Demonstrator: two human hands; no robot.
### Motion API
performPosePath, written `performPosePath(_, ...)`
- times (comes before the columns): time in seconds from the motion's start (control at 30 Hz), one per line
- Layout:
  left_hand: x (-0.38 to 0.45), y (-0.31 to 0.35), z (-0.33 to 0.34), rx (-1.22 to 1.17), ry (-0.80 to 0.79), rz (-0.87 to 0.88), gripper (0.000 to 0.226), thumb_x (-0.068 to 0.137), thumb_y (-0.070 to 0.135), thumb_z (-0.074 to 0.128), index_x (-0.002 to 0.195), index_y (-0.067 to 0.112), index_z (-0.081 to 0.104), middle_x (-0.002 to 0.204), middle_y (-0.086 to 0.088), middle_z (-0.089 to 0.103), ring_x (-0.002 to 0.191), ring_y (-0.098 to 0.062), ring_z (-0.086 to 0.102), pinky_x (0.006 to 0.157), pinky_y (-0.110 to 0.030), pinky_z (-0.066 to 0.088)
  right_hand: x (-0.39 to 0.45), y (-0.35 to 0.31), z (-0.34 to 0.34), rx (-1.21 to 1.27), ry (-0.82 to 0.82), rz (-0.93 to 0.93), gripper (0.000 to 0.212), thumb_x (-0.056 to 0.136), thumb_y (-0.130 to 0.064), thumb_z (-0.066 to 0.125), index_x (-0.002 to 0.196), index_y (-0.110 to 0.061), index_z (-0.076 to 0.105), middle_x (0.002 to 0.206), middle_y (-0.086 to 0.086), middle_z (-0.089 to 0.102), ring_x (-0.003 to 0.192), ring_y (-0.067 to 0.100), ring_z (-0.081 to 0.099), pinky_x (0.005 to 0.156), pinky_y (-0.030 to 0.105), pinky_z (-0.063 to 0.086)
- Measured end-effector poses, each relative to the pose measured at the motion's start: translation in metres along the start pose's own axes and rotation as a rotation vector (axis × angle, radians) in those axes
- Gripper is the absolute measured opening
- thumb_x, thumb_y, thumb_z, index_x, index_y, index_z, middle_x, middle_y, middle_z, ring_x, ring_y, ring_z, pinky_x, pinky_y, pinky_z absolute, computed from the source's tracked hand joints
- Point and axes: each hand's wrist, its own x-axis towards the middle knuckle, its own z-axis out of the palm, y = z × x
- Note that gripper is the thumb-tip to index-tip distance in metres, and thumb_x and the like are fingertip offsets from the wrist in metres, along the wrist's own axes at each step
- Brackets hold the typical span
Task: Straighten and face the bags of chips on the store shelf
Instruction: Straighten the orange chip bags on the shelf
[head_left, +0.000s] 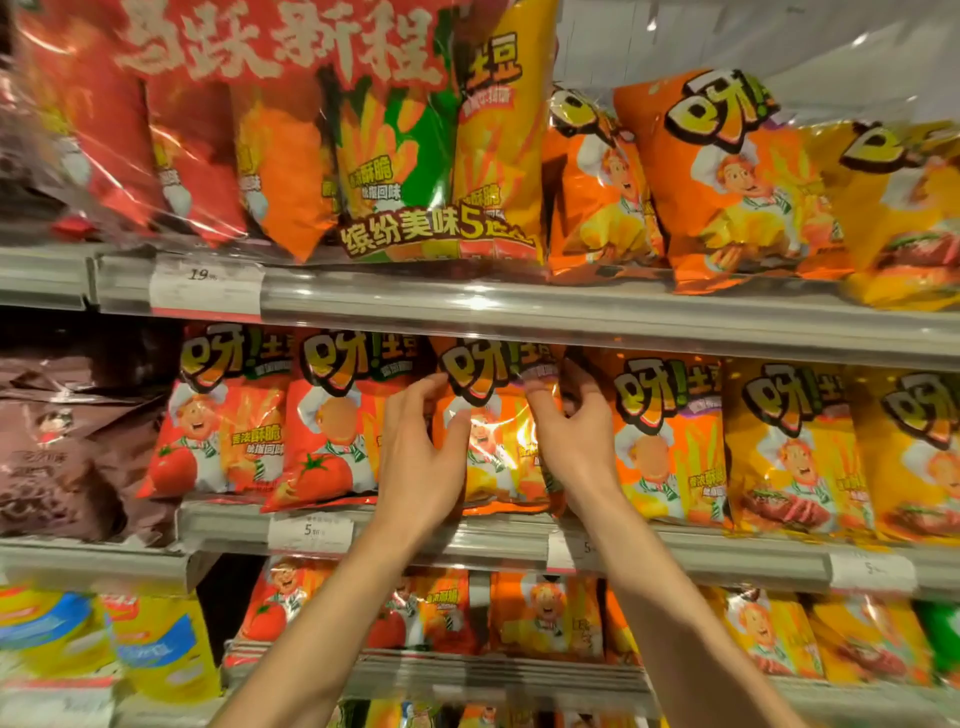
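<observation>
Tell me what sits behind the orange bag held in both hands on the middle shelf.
The orange bag, gripped by the left hand and right hand, fills its slot. Only dark shadow shows above it under the upper shelf rail; any bags behind are covered.

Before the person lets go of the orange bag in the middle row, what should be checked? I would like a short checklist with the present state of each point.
1. Left hand grips the left edge of the orange chip bag: ok.
2. Right hand grips its right edge: ok.
3. Bag front with the chef picture faces outward: ok.
4. Bag stands upright, bottom on the middle shelf rail: ok, nearly straight.
5. Bag in line with the red tomato bag on its left: cannot tell, the left hand covers the gap.
6. Bags behind it pushed forward: cannot tell, hidden.
</observation>
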Motion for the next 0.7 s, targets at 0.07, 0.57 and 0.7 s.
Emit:
performPosePath(0.07, 0.007, 0.003, -0.001, -0.005, -0.007, -0.015, 0.05, 0.098, 0.036, 0.059, 0.143, 0.024, 0.041, 0.138, 0.004, 0.043, 0.127, -0.007, 0.042, 0.111, -0.033, 0.037, 0.0, -0.001, -0.001, 0.056, -0.003, -0.023, 0.069, 0.082, -0.052, 0.069, 0.142, -0.026, 0.048, 0.118, 0.003, 0.064, 0.102, 0.013, 0.06, 0.084, 0.03, 0.049)
performPosePath(0.57, 0.043, 0.016, 0.015, -0.283, 0.034, -0.192, 0.04, 0.103, 0.037, 0.048, 0.134, 0.012, 0.055, 0.118, 0.0, 0.065, 0.113, -0.017, 0.058, 0.083, -0.022, 0.041, 0.006, -0.009, -0.004, 0.08, -0.074, 0.053, 0.081, 0.081, -0.073, 0.057, 0.138, -0.016, 0.052, 0.131, 0.003, 0.063, 0.119, 0.021, 0.059, 0.104, 0.042, 0.045)
performPosePath(0.7, 0.049, 0.019, 0.015, -0.304, 0.041, -0.178, 0.044, 0.101, 0.042, 0.051, 0.136, 0.015, 0.054, 0.122, 0.004, 0.063, 0.114, -0.012, 0.057, 0.082, -0.015, 0.039, 0.008, -0.004, -0.003, 0.053, 0.011, 0.028, 0.053, 0.094, -0.056, 0.055, 0.13, -0.018, 0.048, 0.096, 0.0, 0.063, 0.083, 0.01, 0.059, 0.077, 0.028, 0.049)
